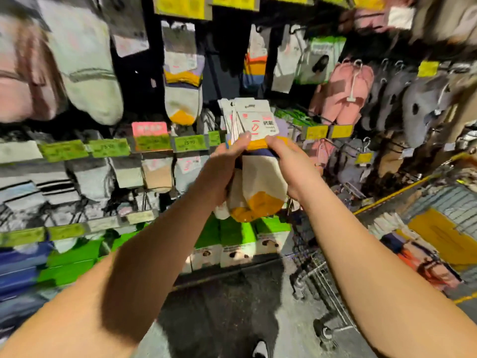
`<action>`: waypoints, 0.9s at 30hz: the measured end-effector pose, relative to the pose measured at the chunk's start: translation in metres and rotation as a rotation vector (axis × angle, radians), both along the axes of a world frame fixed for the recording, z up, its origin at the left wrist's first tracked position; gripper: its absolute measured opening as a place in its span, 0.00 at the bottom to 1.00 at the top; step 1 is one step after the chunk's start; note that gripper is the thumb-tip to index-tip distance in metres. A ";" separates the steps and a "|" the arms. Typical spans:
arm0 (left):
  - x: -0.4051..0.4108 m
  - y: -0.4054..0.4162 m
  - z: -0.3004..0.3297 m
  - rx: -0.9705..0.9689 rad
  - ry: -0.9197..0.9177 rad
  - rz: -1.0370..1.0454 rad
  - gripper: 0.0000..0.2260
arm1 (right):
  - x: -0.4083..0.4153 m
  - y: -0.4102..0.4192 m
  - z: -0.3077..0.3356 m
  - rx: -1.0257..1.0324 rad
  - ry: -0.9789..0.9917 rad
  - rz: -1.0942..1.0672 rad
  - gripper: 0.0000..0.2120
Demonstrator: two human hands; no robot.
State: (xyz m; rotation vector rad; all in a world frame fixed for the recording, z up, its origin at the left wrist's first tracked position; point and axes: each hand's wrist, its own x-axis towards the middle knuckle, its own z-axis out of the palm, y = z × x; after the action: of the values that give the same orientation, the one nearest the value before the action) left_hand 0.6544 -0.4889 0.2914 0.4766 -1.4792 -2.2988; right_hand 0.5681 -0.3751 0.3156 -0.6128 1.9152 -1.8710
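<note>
Wide wall rack of hanging socks (85,73) fills the view, blurred at the edges. Low down, a row of bright green cardboard boxes (232,236); to the right of them, a grey wire shopping trolley (317,275) on the floor. Dead centre, held up in front of the rack, is a bundle of cream socks with yellow toes and cuffs (258,182), probably several pairs, though blur hides the count. Left hand (224,164) curls round its left side, thumb pressing the cards. Right hand (291,166) wraps the right side, thumb on the yellow cuff. White card labels (255,120) fan out above. Behind them, small green price tags (189,143).
</note>
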 end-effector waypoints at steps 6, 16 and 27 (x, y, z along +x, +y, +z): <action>0.027 -0.039 0.025 -0.156 -0.050 0.288 0.44 | 0.015 -0.043 0.023 -0.076 -0.057 0.100 0.16; 0.062 -0.057 0.046 -0.077 0.098 0.332 0.14 | 0.025 -0.081 0.047 -0.108 -0.171 0.341 0.12; 0.096 -0.093 0.051 -0.127 0.079 0.518 0.10 | -0.008 -0.100 0.068 -0.192 -0.274 0.397 0.12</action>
State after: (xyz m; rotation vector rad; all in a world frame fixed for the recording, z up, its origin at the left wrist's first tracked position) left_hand 0.7504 -0.5820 0.3425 0.6375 -1.2708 -1.7893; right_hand 0.5602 -0.4747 0.3840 -0.6954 1.3403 -1.7804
